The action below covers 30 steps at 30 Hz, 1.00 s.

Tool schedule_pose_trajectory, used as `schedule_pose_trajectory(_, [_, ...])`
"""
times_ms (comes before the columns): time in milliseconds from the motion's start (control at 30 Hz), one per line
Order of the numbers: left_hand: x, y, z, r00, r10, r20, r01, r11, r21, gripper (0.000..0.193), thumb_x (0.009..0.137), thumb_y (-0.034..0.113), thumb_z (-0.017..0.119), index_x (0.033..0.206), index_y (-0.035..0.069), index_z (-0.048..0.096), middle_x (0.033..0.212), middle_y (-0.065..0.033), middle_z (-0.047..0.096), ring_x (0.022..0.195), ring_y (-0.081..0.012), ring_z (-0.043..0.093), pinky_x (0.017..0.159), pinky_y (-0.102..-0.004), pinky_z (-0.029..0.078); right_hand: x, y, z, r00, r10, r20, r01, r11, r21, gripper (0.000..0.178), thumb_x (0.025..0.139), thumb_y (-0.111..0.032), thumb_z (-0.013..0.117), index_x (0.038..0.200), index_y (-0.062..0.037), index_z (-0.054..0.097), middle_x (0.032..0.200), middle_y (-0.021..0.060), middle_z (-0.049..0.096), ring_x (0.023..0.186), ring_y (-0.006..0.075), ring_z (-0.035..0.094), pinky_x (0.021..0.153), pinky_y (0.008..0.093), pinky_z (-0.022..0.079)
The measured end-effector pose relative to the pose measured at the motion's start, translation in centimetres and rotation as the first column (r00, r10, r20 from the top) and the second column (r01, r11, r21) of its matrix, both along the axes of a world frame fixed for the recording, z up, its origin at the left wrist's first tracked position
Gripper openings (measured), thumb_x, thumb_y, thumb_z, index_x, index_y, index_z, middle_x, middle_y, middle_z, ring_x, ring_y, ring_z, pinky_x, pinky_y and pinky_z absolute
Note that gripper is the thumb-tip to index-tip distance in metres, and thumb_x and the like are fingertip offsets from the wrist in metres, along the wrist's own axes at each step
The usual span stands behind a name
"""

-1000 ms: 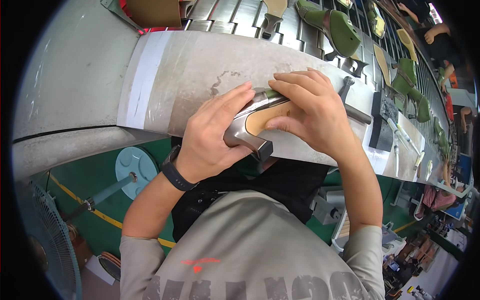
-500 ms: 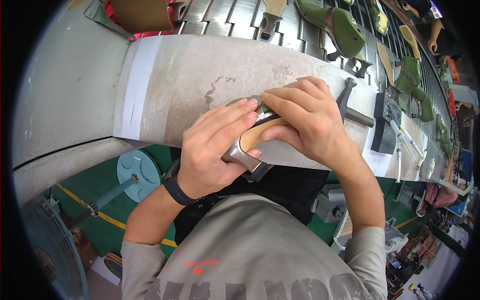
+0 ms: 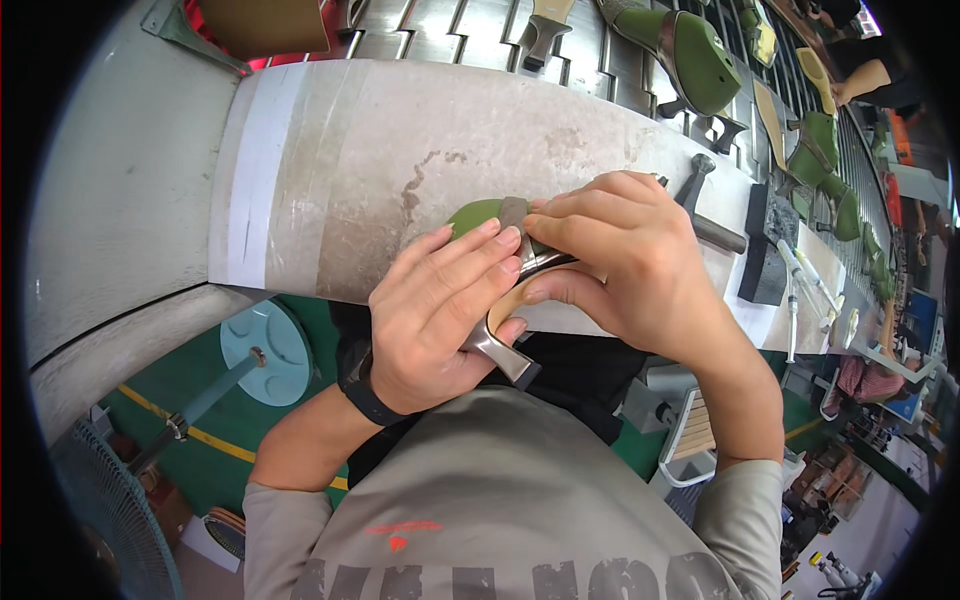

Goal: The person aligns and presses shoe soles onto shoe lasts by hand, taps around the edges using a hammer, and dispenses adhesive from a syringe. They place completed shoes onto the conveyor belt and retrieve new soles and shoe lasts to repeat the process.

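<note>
A green shoe last [image 3: 474,215] with a grey strap [image 3: 513,211] across it lies low over the worktable's near edge. Against it sits a tan sole [image 3: 504,306] with a dark metallic heel [image 3: 504,358] pointing toward me. My left hand [image 3: 432,318] is wrapped round the heel end, its fingers laid over the strap and its thumb by the sole. From the other side my right hand [image 3: 630,255] pinches the sole and last edge between thumb and fingers. Both palms hide much of the shoe.
On the worktable [image 3: 380,150], right of my hands, lie a hammer [image 3: 716,232], a dark block [image 3: 767,255] and syringes [image 3: 795,285]. Beyond runs a slatted conveyor [image 3: 430,38] carrying green lasts [image 3: 703,70] and heeled soles. A fan [image 3: 105,500] stands lower left; another person's arm [image 3: 862,80] shows far right.
My left fingers have slid slightly back toward me, uncovering more of the green last and strap. The heel has shifted a little nearer and right; both hands keep their hold.
</note>
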<state>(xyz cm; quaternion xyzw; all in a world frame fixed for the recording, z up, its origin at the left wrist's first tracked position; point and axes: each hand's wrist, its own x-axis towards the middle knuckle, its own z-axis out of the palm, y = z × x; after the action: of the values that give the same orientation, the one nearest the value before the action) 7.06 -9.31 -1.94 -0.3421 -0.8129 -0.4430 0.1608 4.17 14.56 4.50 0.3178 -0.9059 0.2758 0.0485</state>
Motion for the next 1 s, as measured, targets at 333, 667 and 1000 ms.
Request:
schedule_pose_trajectory(333, [1.9, 0.4, -2.0, 0.998, 0.043, -0.041, -0.041, 0.999, 0.03, 0.057, 0.086, 0.015, 0.087, 0.138, 0.005, 0.066, 0.14, -0.0166, 0.071, 0.125, -0.0341, 0.072, 0.106, -0.0488, 0.053, -1.0, -2.3, 2.6, 0.942, -0.122, 0.314, 0.097, 0.991, 0.094, 0.035, 0.062, -0.025, 0.094, 0.089, -0.0069, 0.081, 0.081, 0.0101, 0.074, 0.087, 0.0316, 0.073, 0.085, 0.0458, 0.059])
schedule_pose_trajectory(667, [1.9, 1.4, -0.5, 1.0, 0.012, 0.02, -0.007, 0.97, -0.243, 0.102, 0.078, 0.042, 0.092, 0.158, -0.001, 0.045, 0.161, -0.0252, 0.05, 0.15, -0.044, 0.047, 0.122, -0.0605, 0.033, 1.1, 2.7, -3.0, 0.922, -0.275, -0.273, 0.281, 0.96, -0.018, 0.081, 0.073, -0.036, 0.096, 0.143, -0.0124, 0.065, 0.159, 0.0197, 0.051, 0.143, 0.0384, 0.052, 0.119, 0.055, 0.042])
schedule_pose_trajectory(1000, [-4.4, 5.9, 1.3, 0.985, 0.074, 0.154, -0.013, 0.932, -0.362, 0.082, 0.094, 0.035, 0.078, 0.155, -0.008, 0.045, 0.153, -0.0281, 0.055, 0.144, -0.044, 0.05, 0.121, -0.0568, 0.034, 6.9, 11.5, -6.5, 0.802, -0.589, -0.104, 0.583, 0.808, -0.085, 0.052, 0.086, 0.008, 0.066, 0.137, -0.0047, 0.069, 0.132, 0.019, 0.069, 0.123, 0.038, 0.065, 0.104, 0.0448, 0.053])
